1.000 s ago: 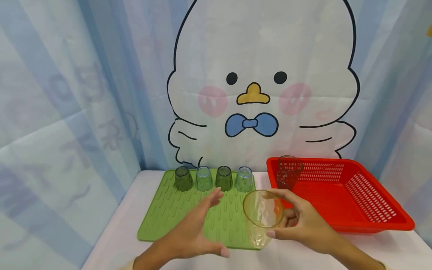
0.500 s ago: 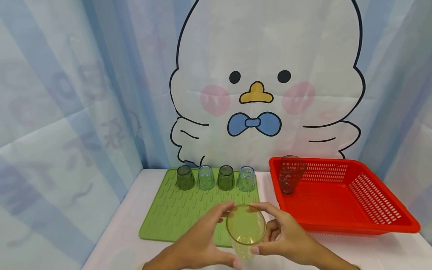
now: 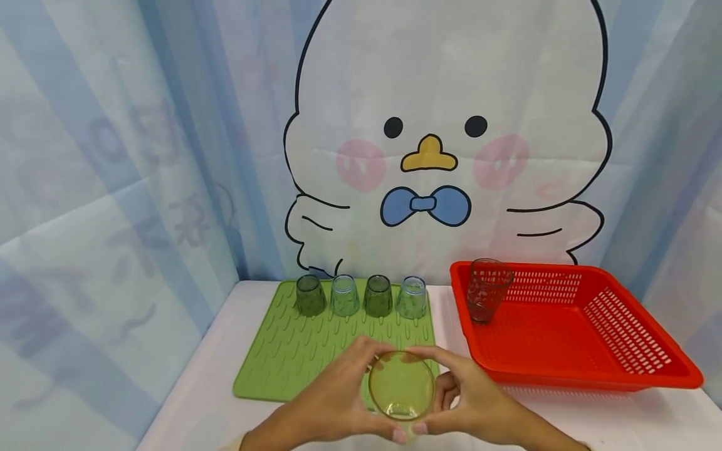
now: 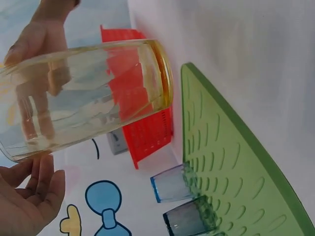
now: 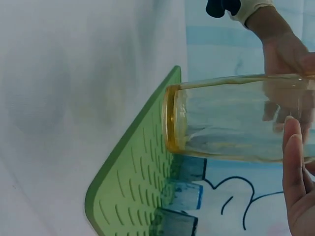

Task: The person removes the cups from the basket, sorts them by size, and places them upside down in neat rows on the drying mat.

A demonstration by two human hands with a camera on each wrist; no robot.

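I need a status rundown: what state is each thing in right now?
Yellow glass: upright, held between both hands
Left hand: holding the yellow glass
Right hand: holding the yellow glass
Two small dark glasses: standing on the mat, seemingly upside down
Two small blue glasses: likewise
Green mat: flat on the table
Tall dark glass: opening up, inside the basket
Red basket: upright

Left hand [image 3: 337,399] and right hand [image 3: 472,401] curve toward each other.
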